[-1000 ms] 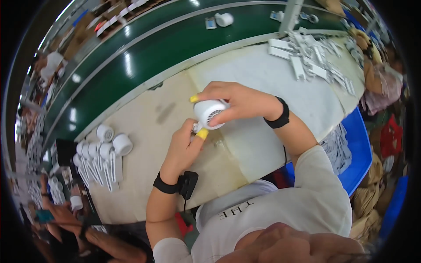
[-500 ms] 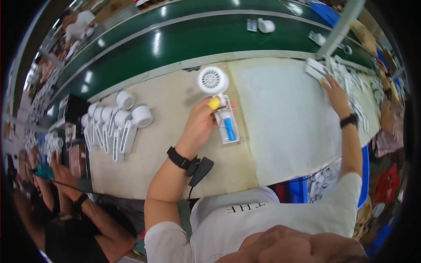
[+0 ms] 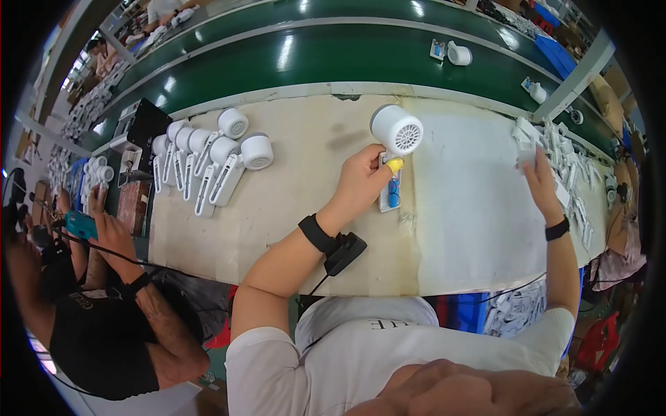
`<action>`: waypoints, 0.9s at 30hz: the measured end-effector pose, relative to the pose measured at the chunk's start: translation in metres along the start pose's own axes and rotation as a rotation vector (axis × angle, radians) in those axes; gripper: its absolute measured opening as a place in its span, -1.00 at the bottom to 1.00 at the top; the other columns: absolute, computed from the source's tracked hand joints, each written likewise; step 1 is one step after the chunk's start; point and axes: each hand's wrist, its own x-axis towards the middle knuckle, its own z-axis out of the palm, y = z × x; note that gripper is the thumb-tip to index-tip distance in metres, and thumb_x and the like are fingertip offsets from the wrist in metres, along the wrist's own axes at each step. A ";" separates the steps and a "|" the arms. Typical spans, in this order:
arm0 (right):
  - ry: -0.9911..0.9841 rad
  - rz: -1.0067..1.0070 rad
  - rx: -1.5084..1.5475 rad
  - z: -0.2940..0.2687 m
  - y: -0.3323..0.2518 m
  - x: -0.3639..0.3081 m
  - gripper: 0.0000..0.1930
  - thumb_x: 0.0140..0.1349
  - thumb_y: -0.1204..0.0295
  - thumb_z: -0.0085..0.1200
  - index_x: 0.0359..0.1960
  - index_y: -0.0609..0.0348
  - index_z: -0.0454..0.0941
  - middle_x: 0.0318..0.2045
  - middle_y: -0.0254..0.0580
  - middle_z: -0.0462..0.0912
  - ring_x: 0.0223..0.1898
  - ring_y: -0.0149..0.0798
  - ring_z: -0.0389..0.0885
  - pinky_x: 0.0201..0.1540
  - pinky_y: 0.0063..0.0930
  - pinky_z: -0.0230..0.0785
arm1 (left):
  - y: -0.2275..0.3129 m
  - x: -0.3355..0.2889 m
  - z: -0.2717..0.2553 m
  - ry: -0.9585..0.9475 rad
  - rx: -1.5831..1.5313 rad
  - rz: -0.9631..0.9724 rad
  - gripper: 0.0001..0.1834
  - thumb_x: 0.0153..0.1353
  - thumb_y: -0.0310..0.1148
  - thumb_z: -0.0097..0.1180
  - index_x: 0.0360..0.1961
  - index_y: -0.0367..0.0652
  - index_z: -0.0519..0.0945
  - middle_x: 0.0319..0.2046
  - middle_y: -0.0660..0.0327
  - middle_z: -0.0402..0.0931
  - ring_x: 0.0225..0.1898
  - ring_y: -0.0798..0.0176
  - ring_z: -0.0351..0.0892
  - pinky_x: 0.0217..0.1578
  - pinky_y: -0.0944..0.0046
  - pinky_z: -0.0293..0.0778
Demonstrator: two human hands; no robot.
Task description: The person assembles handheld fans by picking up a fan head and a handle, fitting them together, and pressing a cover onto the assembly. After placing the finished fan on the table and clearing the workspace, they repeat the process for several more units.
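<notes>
Left hand [image 3: 357, 182]: closed around the neck of a white handheld fan [image 3: 397, 130], yellow finger cover [image 3: 394, 165] on the thumb. Fan location: in the left fingers, round head beyond the fingertips, open handle on the near side of the thumb, blue cell [image 3: 394, 193] exposed inside. Contact with the worktable [image 3: 277, 222]: not clear. Right hand [image 3: 544, 188]: well apart from the left fingers, beside a heap of white plastic parts [image 3: 572, 163]. Blurred pale piece [image 3: 528, 154] at the right fingertips; grip or mere touch, impossible to tell.

Caution, left fingers: possible tipping of the fan, caused by a short pinch at the neck and a bulky head beyond. Possible shift of the cell, caused by tilting the open handle. Avoid pressing the thumb into the opening.

Caution, right fingers: possible lifting of two pieces together, caused by overlap in the heap. Possible slide of loose parts toward the wrist, caused by dragging.

Caution, left of the left fingers: possible knock to the grouped fans [image 3: 223, 150], caused by a wide sweep. Behind the left fingers: possible snag of the corded black device [image 3: 345, 254] on the table edge.
</notes>
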 end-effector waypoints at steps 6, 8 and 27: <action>-0.268 -0.092 0.656 0.064 -0.140 0.001 -0.40 0.09 0.45 0.10 0.18 0.27 0.19 -0.26 -0.28 0.42 -0.26 -0.33 0.45 -0.19 -0.55 0.30 | 0.001 0.003 -0.008 0.028 -0.277 0.002 -0.71 0.23 -0.41 0.01 -0.04 -0.28 0.45 -0.20 0.27 0.53 -0.25 0.43 0.53 -0.40 0.43 0.51; -0.311 -0.341 0.215 0.069 -0.184 0.004 -0.39 0.01 0.46 0.17 0.14 0.26 0.25 -0.09 -0.10 0.46 -0.10 -0.14 0.50 -0.11 -0.43 0.36 | 0.001 0.002 -0.010 0.065 -0.350 0.035 -0.70 0.24 -0.40 -0.01 -0.02 -0.27 0.44 -0.14 0.24 0.51 -0.20 0.41 0.52 -0.34 0.40 0.53; 0.047 -0.548 0.040 0.111 -0.254 0.008 -0.37 -0.07 0.53 0.20 0.11 0.22 0.26 0.14 -0.01 0.34 0.04 0.05 0.42 0.02 -0.28 0.36 | 0.003 -0.010 -0.002 0.061 -0.768 0.151 -0.59 0.26 -0.36 -0.03 0.12 -0.24 0.35 0.04 0.21 0.39 0.02 0.31 0.42 0.01 0.29 0.38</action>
